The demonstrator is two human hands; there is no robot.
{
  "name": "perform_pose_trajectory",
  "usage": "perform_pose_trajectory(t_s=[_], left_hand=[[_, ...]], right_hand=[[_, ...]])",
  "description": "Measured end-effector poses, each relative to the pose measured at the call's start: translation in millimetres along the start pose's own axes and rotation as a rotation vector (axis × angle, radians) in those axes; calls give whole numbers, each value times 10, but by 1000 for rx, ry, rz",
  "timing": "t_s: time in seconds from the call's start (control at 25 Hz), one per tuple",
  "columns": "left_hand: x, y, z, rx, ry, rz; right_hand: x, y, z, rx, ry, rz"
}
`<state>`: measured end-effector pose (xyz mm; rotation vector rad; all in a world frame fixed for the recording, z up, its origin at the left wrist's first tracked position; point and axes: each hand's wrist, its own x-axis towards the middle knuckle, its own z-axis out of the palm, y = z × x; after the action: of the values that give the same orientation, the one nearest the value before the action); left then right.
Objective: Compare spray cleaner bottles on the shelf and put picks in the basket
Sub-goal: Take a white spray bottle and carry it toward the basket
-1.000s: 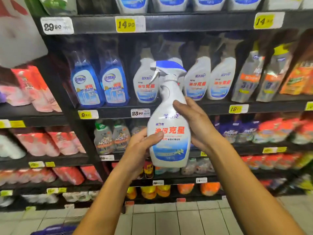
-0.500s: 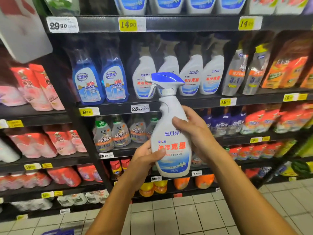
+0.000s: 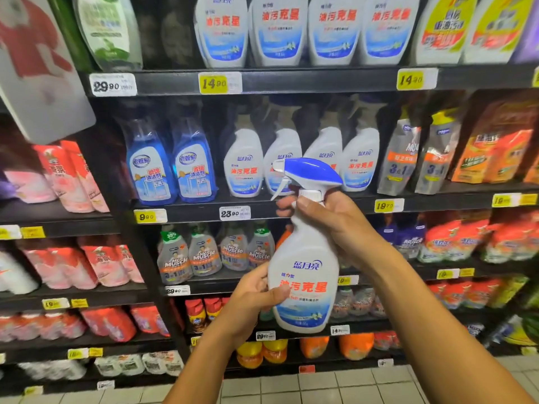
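Observation:
I hold a white spray cleaner bottle (image 3: 303, 275) with a blue trigger head upright in front of the shelves, its label with red characters facing me. My left hand (image 3: 250, 301) grips the lower left side of the body, thumb across the label. My right hand (image 3: 335, 223) wraps around the neck just under the trigger head. Several matching white spray bottles (image 3: 243, 167) stand on the shelf behind, above a 23.90 price tag (image 3: 234, 213). The basket is out of view.
Blue glass-cleaner bottles (image 3: 172, 170) stand left of the white ones. Grey Mr Muscle bottles (image 3: 204, 252) fill the shelf below. Refill pouches (image 3: 408, 158) sit to the right, red packs (image 3: 70, 176) to the left. Pale floor tiles (image 3: 320, 386) run under the shelves.
My right hand has slid up from the bottle's side to its neck. The bottle sits lower against the shelves, and my view has moved closer and tilted up.

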<state>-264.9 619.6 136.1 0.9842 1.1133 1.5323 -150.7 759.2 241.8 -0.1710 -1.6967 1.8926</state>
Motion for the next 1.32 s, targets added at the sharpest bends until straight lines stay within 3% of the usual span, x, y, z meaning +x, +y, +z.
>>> perform_pose_trajectory(t_s=[0.2,0.4,0.72,1.04,1.32], left_hand=[[147,15,87,-41,1,7],[215,50,132,-68,-4,8],[233,80,71,-67,-24,3],[273,135,-14,-45,10,7],[335,72,-61,-28,41,-12]], right_hand=[[68,-61,-126,96,7,-15],[113,-65,-145,77,171,-44],[164,-70,-133,120,93,-42],[276,4,-137,57,156,-69],[306,136,-260,-46,70,2]])
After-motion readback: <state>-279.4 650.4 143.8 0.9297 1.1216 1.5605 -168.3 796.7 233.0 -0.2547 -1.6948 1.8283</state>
